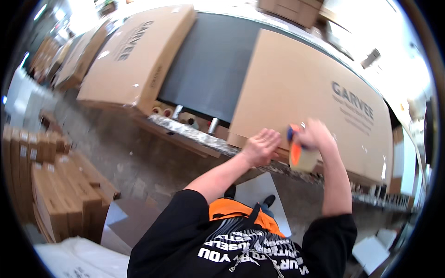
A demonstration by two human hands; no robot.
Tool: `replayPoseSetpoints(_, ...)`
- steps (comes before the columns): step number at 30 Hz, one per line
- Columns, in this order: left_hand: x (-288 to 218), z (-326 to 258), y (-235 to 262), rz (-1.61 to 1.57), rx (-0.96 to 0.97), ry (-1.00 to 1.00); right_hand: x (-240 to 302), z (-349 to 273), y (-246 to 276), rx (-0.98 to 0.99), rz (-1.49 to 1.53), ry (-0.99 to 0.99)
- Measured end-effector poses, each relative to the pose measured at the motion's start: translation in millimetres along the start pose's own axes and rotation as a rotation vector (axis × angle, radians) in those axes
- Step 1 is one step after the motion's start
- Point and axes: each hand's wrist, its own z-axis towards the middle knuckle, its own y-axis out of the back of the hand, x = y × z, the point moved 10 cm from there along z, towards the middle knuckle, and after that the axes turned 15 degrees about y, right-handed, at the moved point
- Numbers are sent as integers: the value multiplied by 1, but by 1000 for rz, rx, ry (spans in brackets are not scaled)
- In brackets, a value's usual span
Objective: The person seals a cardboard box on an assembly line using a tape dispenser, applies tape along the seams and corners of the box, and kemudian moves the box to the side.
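Observation:
A large flat brown cardboard box (296, 83) with dark print lies on the dark belt in front of me. At its near edge my left hand (262, 147) rests with fingers stretched out, nothing held in it. My right hand (317, 134) is closed round a tape dispenser (295, 150), orange and blue with a roll of clear tape, a little right of my left hand. Motion smears the dispenser, and I cannot tell whether it touches the box.
Left along the dark conveyor belt (213, 55) sits another brown box (125, 60). Tape rolls (168, 112) lie in a recess below the belt's near edge. Stacked cartons (69, 194) stand at lower left, near a white wrapped bundle (83, 259). A pale sheet (262, 190) lies under my feet.

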Motion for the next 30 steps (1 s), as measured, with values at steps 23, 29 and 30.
replayPoseSetpoints(23,17,-1,39,176,-72,322,65,-141,-92,-408,9,721)
replayPoseSetpoints(29,-51,-29,-24,-1464,525,1064,14,-210,-40,-784,-7,936)
replayPoseSetpoints(30,-74,-29,-20,-1433,479,1095,0,-218,-37,-798,11,956)
